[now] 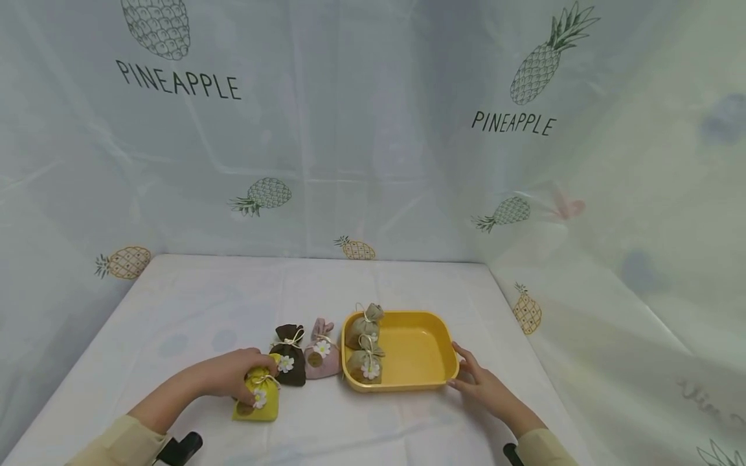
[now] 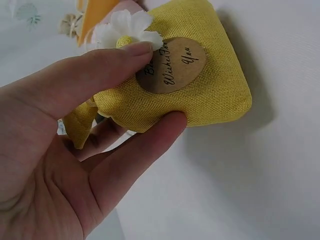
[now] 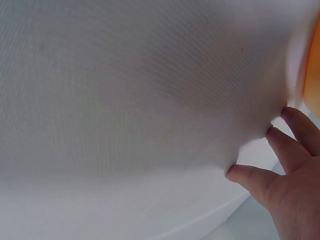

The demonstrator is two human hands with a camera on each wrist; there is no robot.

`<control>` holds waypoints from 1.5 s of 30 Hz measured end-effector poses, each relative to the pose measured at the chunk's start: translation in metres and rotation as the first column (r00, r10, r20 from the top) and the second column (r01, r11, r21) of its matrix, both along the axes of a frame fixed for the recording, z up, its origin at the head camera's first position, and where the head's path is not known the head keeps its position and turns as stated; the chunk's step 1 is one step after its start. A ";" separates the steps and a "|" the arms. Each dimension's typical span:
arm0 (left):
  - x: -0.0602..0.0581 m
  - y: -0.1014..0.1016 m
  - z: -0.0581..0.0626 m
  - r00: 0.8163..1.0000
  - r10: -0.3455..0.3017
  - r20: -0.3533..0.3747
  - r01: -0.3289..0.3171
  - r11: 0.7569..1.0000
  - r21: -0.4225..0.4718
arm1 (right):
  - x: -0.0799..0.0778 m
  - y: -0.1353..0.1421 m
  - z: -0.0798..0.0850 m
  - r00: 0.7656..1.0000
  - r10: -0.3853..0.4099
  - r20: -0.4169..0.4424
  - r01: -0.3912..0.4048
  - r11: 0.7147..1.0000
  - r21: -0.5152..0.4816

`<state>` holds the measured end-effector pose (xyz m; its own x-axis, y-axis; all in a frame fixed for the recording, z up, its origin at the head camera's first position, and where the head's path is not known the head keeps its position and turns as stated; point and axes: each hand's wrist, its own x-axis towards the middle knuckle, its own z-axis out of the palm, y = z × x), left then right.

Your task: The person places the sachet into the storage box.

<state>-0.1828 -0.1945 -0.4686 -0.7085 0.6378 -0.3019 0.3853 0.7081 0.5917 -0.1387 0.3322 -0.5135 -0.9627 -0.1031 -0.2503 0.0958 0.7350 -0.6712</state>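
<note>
My left hand (image 1: 233, 374) pinches a yellow drawstring sachet (image 1: 265, 404) left of the others. In the left wrist view its thumb lies by the white flower and oval label, with fingers along the sachet's other side. A dark brown sachet (image 1: 296, 366) lies just past the left fingertips, and a pink sachet (image 1: 323, 366) rests between it and the yellow tray (image 1: 414, 349). Two greenish-beige sachets, a rear one (image 1: 357, 333) and a front one (image 1: 358, 369), sit along the tray's left side. At the tray's right end, my right hand (image 1: 489, 391) has spread fingers right at the rim.
A white cloth (image 1: 326, 433) covers the table. Behind it and at both sides hang pineapple-print curtains (image 1: 384, 129). The tray's right portion shows its bare yellow floor.
</note>
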 end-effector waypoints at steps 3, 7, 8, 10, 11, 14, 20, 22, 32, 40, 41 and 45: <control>-0.002 0.006 0.005 1.000 -0.006 -0.004 0.006 1.000 -0.007 | 0.000 0.001 -0.001 1.000 0.004 -0.002 -0.004 1.000 0.006; -0.005 0.021 0.014 0.999 -0.044 -0.021 0.044 0.999 0.016 | -0.001 0.003 -0.002 1.000 -0.005 0.002 0.004 1.000 0.014; -0.006 0.025 0.017 0.998 -0.055 -0.025 0.055 0.998 0.024 | -0.001 0.003 -0.003 1.000 -0.005 0.004 0.005 1.000 0.015; -0.008 0.034 0.022 0.996 -0.075 -0.041 0.076 0.997 0.031 | -0.001 0.003 -0.003 1.000 -0.007 0.008 0.007 1.000 0.013; -0.009 0.038 0.024 0.995 -0.084 -0.053 0.086 0.996 0.035 | 0.000 0.003 -0.003 1.000 -0.008 0.009 0.008 1.000 0.010; -0.012 0.050 0.030 0.992 -0.104 -0.073 0.108 0.993 0.046 | 0.000 0.003 -0.003 1.000 0.000 0.007 0.000 1.000 0.007; -0.023 0.081 0.041 0.980 -0.153 -0.125 0.162 0.984 0.069 | 0.001 0.004 -0.001 1.000 0.013 -0.003 -0.013 1.000 0.016; -0.027 0.092 0.044 0.975 -0.168 -0.144 0.179 0.981 0.071 | 0.001 0.005 -0.001 1.000 0.019 -0.004 -0.019 1.000 0.020; -0.044 0.136 0.057 0.964 -0.187 -0.188 0.201 0.978 0.059 | -0.002 0.006 -0.004 1.000 0.022 -0.013 -0.021 1.000 0.022; -0.061 0.171 0.059 0.964 -0.159 -0.214 0.180 0.980 0.082 | -0.001 0.005 -0.003 1.000 0.006 -0.001 -0.006 1.000 0.018; -0.062 0.174 0.058 0.964 -0.157 -0.215 0.178 0.981 0.082 | -0.001 0.005 -0.003 1.000 0.006 -0.001 -0.006 1.000 0.015; -0.065 0.185 0.057 0.964 -0.147 -0.221 0.168 0.982 0.081 | -0.001 0.004 -0.002 1.000 0.010 -0.008 -0.010 1.000 0.011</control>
